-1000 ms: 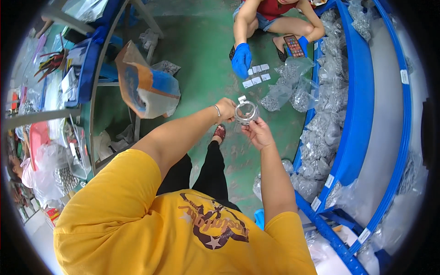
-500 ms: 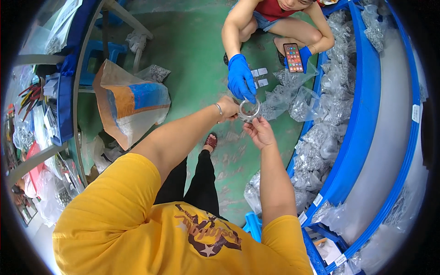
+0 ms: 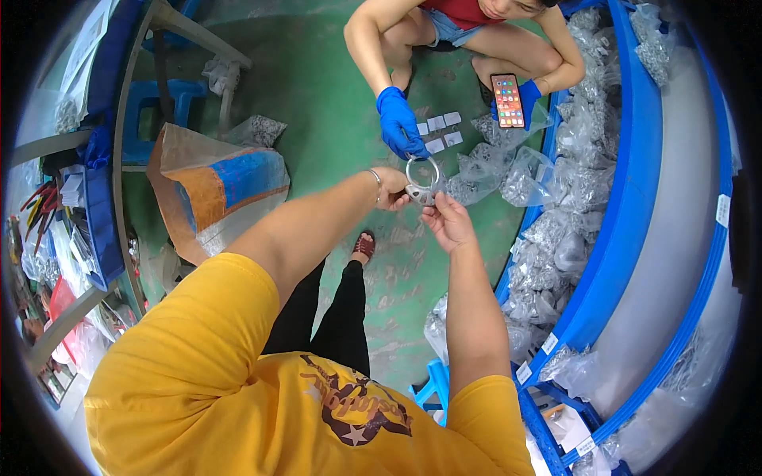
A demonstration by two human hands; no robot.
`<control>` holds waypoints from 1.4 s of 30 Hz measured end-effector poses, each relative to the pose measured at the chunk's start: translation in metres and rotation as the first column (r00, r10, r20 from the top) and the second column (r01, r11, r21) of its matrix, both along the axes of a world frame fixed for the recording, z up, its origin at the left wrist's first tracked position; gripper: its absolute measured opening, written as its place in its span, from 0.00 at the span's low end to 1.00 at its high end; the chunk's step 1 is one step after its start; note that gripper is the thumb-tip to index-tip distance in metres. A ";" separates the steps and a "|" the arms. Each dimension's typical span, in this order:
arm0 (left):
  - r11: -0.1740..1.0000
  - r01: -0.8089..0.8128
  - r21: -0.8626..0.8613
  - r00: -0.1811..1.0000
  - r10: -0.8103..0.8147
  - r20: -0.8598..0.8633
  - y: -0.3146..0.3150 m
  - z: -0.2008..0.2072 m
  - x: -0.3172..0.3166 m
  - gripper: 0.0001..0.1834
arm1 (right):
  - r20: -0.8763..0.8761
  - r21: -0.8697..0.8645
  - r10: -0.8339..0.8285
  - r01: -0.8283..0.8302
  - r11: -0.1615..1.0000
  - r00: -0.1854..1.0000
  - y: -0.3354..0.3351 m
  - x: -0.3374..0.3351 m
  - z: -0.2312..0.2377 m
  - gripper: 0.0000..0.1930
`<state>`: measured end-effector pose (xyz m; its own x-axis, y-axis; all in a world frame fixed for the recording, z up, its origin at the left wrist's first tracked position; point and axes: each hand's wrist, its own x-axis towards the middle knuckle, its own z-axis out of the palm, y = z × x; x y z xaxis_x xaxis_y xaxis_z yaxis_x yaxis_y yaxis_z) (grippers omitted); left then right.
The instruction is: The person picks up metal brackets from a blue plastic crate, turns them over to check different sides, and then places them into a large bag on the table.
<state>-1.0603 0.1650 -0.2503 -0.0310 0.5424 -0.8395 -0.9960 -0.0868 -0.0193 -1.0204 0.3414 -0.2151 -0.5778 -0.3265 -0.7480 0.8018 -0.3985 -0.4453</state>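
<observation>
Holding, at the fingertips: one silvery ring (image 3: 419, 195), its thicker lower part between the wearer's two hands and its open hoop standing beyond the fingers; material not certain.

Change noted: a co-worker's blue-gloved right hand (image 3: 401, 125), half a second ago reaching across the hoop, now sits at its top edge, and the hoop shows rounder and more upright. In judgement, the piece is now under three hands, so either a joint adjustment or a pointing-out is under way; whether the glove grips or merely touches cannot be told.

Left hand (image 3: 389, 189): fingers curled, tips pinching the ring's lower left edge; palm turned inward, arm reaching out nearly straight, bracelet (image 3: 375, 176) at the wrist.

Right hand (image 3: 449, 224): thumb and forefinger pinching the ring's lower right edge, remaining fingers loosely folded; forearm running straight up to the fingers.

Just beyond the fingertips: white cards (image 3: 452, 118), in two rows on the green floor (image 3: 333, 87).

Right of the right fingers: clear bags of small parts (image 3: 524, 178), then a blue rack (image 3: 627, 198) packed with more.

Farther past the fingers: the co-worker's other gloved hand (image 3: 530, 97), beside a lit phone (image 3: 508, 101).

Well left of the left fingers: woven sack (image 3: 238, 178), slumped.
</observation>
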 end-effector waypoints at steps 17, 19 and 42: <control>0.993 0.075 -0.093 0.995 -0.070 0.065 0.007 -0.020 -0.024 0.12 | 0.086 0.055 -0.136 0.132 0.990 0.987 -0.007 -0.009 -0.021 0.12; 0.991 0.073 -0.110 0.996 -0.067 0.055 0.008 -0.019 -0.025 0.12 | 0.081 0.054 -0.146 0.142 0.988 0.986 -0.008 -0.010 -0.021 0.13; 0.841 -0.513 -0.173 0.848 0.466 -0.251 -0.111 0.135 0.129 0.05 | 0.025 -0.108 -0.081 0.084 0.991 0.996 -0.007 0.009 0.000 0.08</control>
<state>-0.9318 0.0541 -0.1154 -0.4142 0.2103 -0.8855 -0.8031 -0.5423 0.2469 -1.0117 0.3345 -0.2148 -0.5909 -0.3587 -0.7226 0.7728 -0.5089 -0.3793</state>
